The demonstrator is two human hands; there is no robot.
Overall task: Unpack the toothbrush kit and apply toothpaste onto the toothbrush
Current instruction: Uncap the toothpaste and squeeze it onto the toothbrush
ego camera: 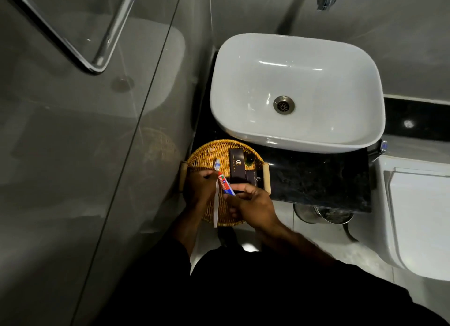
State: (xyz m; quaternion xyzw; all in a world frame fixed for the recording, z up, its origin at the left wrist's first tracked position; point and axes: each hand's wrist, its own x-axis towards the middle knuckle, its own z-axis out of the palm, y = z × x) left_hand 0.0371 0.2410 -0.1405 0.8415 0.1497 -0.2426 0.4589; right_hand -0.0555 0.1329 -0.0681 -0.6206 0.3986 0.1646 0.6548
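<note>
Black counter [316, 179], wicker tray [207, 152]; I see left hand [199, 189] gripping white toothbrush [216, 204], right hand [253, 201] pinching red-blue tube [225, 183], nozzle near bristles.

Light: we see a dim, grey room; the white sink [297, 91] is brightest.
Glare: streaks on the basin, reflections on the glass panel [85, 130] at left.
Shadow: lower frame nearly black.
Distortion: wide-angle bending at edges.
Blur: slight softness throughout.
</note>
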